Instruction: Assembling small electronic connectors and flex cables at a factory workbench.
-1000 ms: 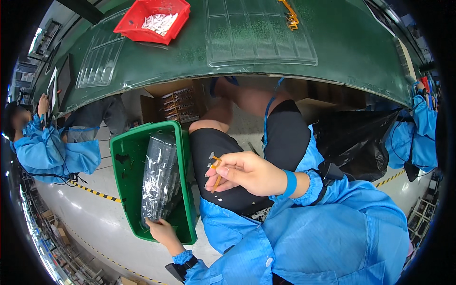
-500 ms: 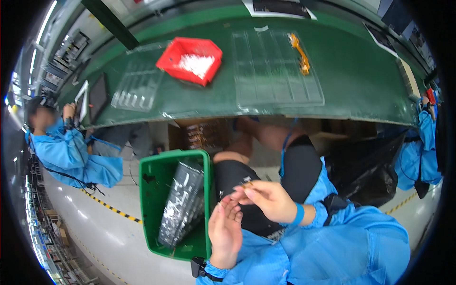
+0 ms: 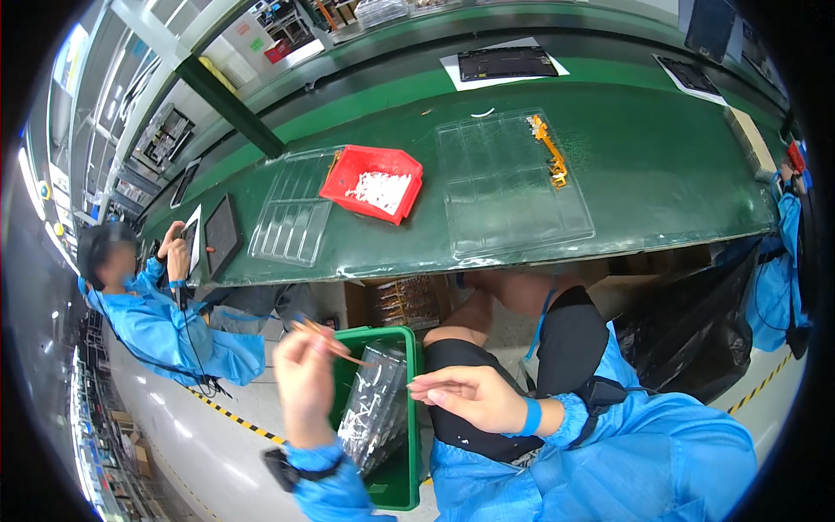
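My left hand [image 3: 304, 383] is raised over the left rim of the green bin [image 3: 412, 418], its fingers closed on a thin orange-brown strip [image 3: 339, 348]. Motion blur hides the strip's exact kind. My right hand [image 3: 470, 397] is at the bin's right side, above my lap, with fingers stretched leftward and the thumb close beneath; nothing shows in it. Inside the bin lie dark, shiny plastic bags [image 3: 376, 404] with white marks. On the green table, an orange flex cable [image 3: 550, 152] lies on a clear compartmented tray [image 3: 487, 209].
A red bin [image 3: 335, 187] of small white pieces stands beside another clear tray [image 3: 283, 230]. Dark panels [image 3: 504, 63] lie farther back. Under the table is a cardboard box [image 3: 358, 306]; a black bag [image 3: 696, 326] is at right. A co-worker [image 3: 152, 317] sits at left.
My left hand has moved left and up, away from my right hand, and now carries the strip. My right hand's fingers have straightened. The view has shifted, showing more beyond the table.
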A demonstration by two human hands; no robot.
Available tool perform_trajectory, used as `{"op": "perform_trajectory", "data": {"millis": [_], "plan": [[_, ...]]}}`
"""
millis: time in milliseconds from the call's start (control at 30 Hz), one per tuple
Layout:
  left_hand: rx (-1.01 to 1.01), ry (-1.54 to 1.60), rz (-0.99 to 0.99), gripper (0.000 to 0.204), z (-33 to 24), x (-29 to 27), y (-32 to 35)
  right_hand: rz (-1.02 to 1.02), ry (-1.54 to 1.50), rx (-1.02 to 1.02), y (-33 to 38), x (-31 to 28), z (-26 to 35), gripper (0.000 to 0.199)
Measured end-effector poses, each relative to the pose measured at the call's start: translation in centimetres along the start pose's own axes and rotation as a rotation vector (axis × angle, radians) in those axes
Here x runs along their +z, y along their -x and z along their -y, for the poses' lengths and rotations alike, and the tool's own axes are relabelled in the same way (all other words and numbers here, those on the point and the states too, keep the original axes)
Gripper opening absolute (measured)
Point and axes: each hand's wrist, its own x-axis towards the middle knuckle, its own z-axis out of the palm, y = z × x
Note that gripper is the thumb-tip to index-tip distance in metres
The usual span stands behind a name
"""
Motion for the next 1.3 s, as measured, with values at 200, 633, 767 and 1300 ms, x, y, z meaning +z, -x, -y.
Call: {"op": "perform_trajectory", "data": {"millis": [200, 633, 767, 1300], "plan": [[-0.211, -0.256, 0.205, 0.017, -3.5, -9.3, -13.8, -0.016, 0.095, 0.085, -0.3, -2.4, -0.2, 0.023], [-0.431, -0.8, 0.452, 0.015, 1.4, -8.6, -27.1, -0.271, 0.328, 0.156, 5.7, -9.9, -1.0, 0.018], [-0.193, -0.931, 0.538, 0.015, 4.6, -9.0, -28.2, -0.285, 0.362, 0.22, 6.0, -10.5, -0.9, 0.018], [0.568, -1.09, -0.174, 0.022, 0.9, -3.8, -22.4, -0.272, 0.682, 0.015, 6.5, -12.0, 4.9, 0.017]]}}
